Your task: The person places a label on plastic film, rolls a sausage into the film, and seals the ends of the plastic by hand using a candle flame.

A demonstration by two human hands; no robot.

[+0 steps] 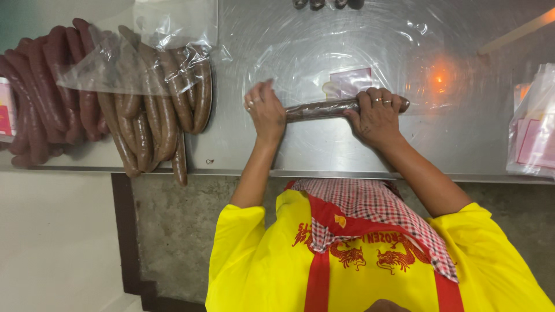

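Shiny steel formed the table (324, 153), which ran across the upper half of the frame, its front edge crossing the middle. At the centre, the left hand (266, 111) pressed against the left end of a long brown sausage (321, 108), fingers bent over it with a ring showing. The right hand (377, 117) was closed around the right part of the same sausage, two rings on its fingers. The sausage lay crosswise, slightly tilted, on a clear plastic sheet (312, 72) spread over the steel, with a pink label (352, 81) just behind it. Further out, at the upper left of the frame, a pile of sausages (133, 110) lay partly under a clear bag (144, 52), some hanging over the edge. At the right edge sat a stack of bags with pink labels (535, 130).
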